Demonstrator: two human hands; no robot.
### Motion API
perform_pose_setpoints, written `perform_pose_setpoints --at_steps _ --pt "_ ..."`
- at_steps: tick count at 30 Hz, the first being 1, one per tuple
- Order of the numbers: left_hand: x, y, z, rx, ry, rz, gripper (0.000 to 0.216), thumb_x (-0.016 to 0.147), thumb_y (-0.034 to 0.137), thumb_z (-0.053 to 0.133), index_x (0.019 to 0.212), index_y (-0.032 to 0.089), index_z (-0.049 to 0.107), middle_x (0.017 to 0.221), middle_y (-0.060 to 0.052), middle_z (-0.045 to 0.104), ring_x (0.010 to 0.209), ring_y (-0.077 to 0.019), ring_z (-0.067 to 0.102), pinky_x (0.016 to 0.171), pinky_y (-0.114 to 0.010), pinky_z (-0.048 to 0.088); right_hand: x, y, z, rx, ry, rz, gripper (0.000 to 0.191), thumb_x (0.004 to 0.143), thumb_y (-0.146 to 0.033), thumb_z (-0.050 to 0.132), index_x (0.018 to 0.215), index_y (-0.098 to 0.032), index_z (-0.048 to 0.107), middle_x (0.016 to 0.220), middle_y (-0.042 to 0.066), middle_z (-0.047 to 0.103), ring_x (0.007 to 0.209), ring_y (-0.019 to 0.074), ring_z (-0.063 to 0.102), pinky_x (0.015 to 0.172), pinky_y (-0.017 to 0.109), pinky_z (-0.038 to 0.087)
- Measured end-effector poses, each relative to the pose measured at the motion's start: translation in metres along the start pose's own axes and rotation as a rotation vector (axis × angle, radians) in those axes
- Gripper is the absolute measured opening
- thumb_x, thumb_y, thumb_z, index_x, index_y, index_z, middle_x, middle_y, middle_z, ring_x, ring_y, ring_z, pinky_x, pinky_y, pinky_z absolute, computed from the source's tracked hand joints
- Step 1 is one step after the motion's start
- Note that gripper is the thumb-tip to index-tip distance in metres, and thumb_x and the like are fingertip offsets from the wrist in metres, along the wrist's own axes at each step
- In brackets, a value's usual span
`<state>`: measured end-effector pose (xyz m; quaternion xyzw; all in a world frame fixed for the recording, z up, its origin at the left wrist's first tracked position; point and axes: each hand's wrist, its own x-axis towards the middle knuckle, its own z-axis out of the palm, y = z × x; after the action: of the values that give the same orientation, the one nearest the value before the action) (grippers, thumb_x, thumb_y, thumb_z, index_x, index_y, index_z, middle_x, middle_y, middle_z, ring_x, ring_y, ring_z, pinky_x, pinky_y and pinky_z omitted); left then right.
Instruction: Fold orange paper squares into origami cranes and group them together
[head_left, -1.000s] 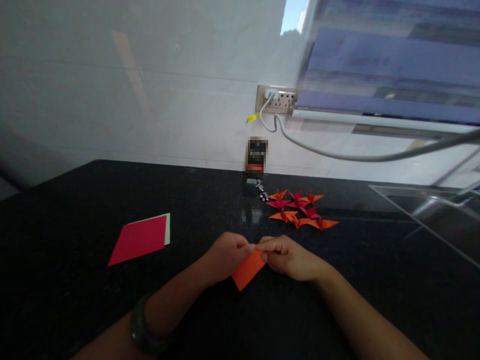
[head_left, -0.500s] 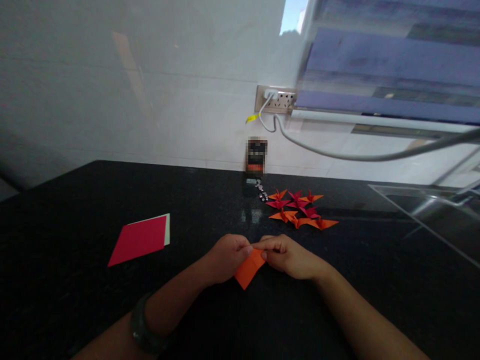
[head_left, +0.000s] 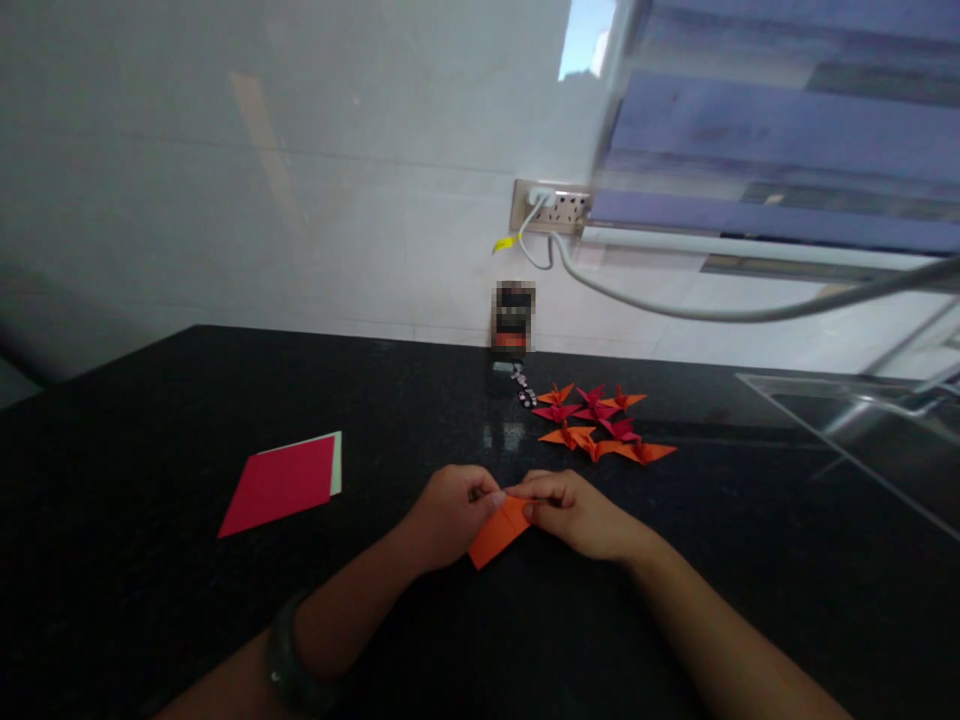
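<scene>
Between my two hands is a folded piece of orange origami paper [head_left: 499, 533], its lower point angled toward me and crease lines showing. My left hand [head_left: 457, 510] pinches its upper left edge between thumb and fingers. On the other side, my right hand [head_left: 574, 512] grips the upper right edge, thumb below and index finger along the top. The fingertips of both hands nearly meet at the paper's top. Beyond my right hand lie several folded paper cranes [head_left: 596, 412] in orange and red.
Red square sheets [head_left: 281, 485] lie at the left over a pale green one. A phone-like, pixelated object [head_left: 513, 320] leans on the wall with a beaded strap. A sink [head_left: 885, 430] is at the right. A white cable [head_left: 675, 310] runs from the wall socket [head_left: 559, 207].
The orange paper's lower point has shifted slightly up and left, and more of its creased face shows. Both hands keep their hold in nearly the same place.
</scene>
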<state>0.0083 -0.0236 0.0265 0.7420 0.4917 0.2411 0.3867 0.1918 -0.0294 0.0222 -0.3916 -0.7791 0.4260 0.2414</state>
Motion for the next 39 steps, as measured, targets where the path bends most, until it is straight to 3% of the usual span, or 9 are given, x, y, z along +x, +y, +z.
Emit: perform_pose_setpoints --at_steps 6,15,22,27,30,33,36,39 --pt "-0.002 0.001 0.002 -0.009 -0.025 -0.007 0.022 0.071 0.029 0.047 0.066 0.014 0.061 0.056 0.0 0.053 0.054 -0.0118 0.046 0.049 -0.022 0.031 0.001 0.0 0.006 -0.042 0.073 -0.004 0.02 0.08 -0.024 0.049 0.075 -0.013 0.064 0.066 -0.001 0.048 0.06 0.0081 0.046 0.056 0.019 0.036" --pt "-0.003 0.005 0.002 -0.16 -0.02 0.014 0.019 0.07 0.029 0.049 0.064 0.014 0.06 0.055 0.001 0.053 0.053 -0.011 0.046 0.048 -0.022 0.032 0.001 -0.005 0.004 -0.084 0.132 -0.11 0.016 0.075 -0.01 0.048 0.066 -0.013 0.062 0.061 -0.002 0.048 0.057 0.007 0.046 0.053 0.018 0.035" --pt "0.001 0.008 -0.008 -0.226 0.139 -0.027 0.019 0.07 0.03 0.05 0.063 0.014 0.059 0.055 0.001 0.054 0.052 -0.011 0.047 0.048 -0.022 0.033 -0.001 -0.008 -0.013 -0.164 0.254 -0.109 0.019 0.072 -0.007 0.046 0.059 -0.013 0.059 0.058 -0.001 0.05 0.054 0.0079 0.047 0.051 0.019 0.035" --pt "-0.001 0.01 -0.007 -0.236 0.18 -0.04 0.02 0.07 0.031 0.05 0.062 0.015 0.059 0.055 0.001 0.055 0.052 -0.0121 0.049 0.049 -0.022 0.035 -0.004 -0.007 -0.02 -0.177 0.307 -0.093 0.018 0.068 -0.007 0.046 0.056 -0.014 0.057 0.058 -0.001 0.051 0.054 0.0084 0.047 0.052 0.019 0.035" --pt "-0.001 0.009 -0.008 -0.22 0.26 -0.042 0.022 0.071 0.033 0.05 0.062 0.015 0.059 0.055 0.0 0.056 0.053 -0.0131 0.05 0.049 -0.023 0.036 -0.003 -0.004 -0.021 -0.086 0.385 -0.031 0.014 0.068 -0.011 0.048 0.057 -0.015 0.056 0.059 -0.001 0.053 0.056 0.0093 0.048 0.055 0.02 0.037" --pt "0.0 0.007 -0.008 -0.279 0.33 -0.048 0.023 0.071 0.035 0.051 0.064 0.015 0.059 0.058 -0.001 0.058 0.057 -0.0143 0.053 0.052 -0.024 0.039 0.0 -0.002 -0.013 0.155 0.444 0.067 0.016 0.074 -0.027 0.052 0.063 -0.015 0.054 0.055 -0.003 0.048 0.05 0.0076 0.043 0.049 0.02 0.033" --pt "-0.001 0.006 -0.005 -0.366 0.274 -0.054 0.022 0.069 0.035 0.054 0.065 0.015 0.06 0.058 -0.001 0.059 0.056 -0.0141 0.054 0.052 -0.024 0.04 0.004 -0.002 0.003 0.366 0.326 0.062 0.026 0.066 -0.038 0.063 0.076 -0.015 0.056 0.059 -0.003 0.05 0.05 0.0068 0.043 0.047 0.019 0.032" --pt "-0.001 0.007 0.0 -0.433 0.227 -0.05 0.021 0.068 0.034 0.056 0.063 0.014 0.06 0.058 -0.001 0.06 0.055 -0.0137 0.054 0.052 -0.024 0.04 0.008 -0.003 0.016 0.389 0.368 0.08 0.028 0.069 -0.041 0.061 0.068 -0.014 0.057 0.052 -0.004 0.047 0.046 0.0061 0.039 0.045 0.019 0.031"
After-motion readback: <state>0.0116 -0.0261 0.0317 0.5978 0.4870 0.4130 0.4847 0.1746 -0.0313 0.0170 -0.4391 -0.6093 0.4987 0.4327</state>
